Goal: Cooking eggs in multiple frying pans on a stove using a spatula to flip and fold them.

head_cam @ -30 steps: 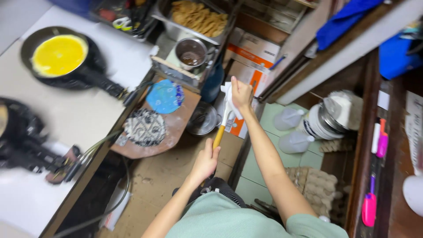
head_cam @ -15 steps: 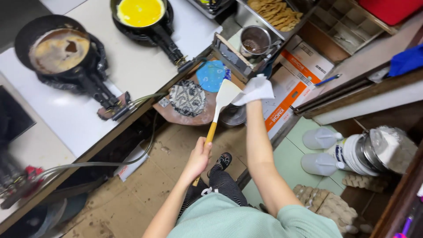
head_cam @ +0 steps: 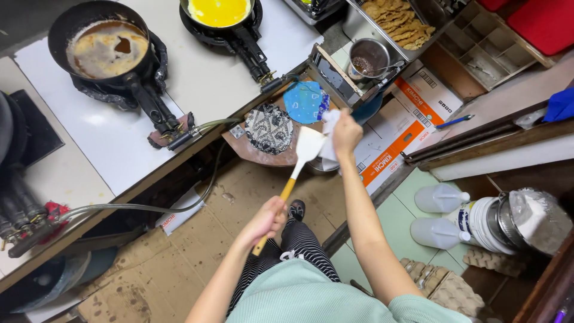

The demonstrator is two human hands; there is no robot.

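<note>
- The left hand (head_cam: 265, 220) is wrapped tight around the low end of the yellow handle of a spatula (head_cam: 296, 173).
- The spatula's long line runs up and a bit to the right, from the left hand to its white blade (head_cam: 309, 145).
- The blade sits just to the left of the right hand (head_cam: 347, 134), so the right hand is the closer one to it (the left hand is far down at the other end).
- The right hand is closed on a white cloth (head_cam: 329, 139), and the cloth touches the right edge of the blade.
- The right arm is stretched out long and nearly straight, away from the body.
- The left arm is bent, with the hand kept closer to the body.
- The blade hangs over the edge of a round wooden board (head_cam: 258, 157) that has a patterned grey potholder (head_cam: 269, 128) and a blue potholder (head_cam: 305, 101) on it.
- Farther off, on the white counter (head_cam: 113, 143), are a pan of yellow egg (head_cam: 220, 12) and a black pan with brown bits (head_cam: 106, 45).
</note>
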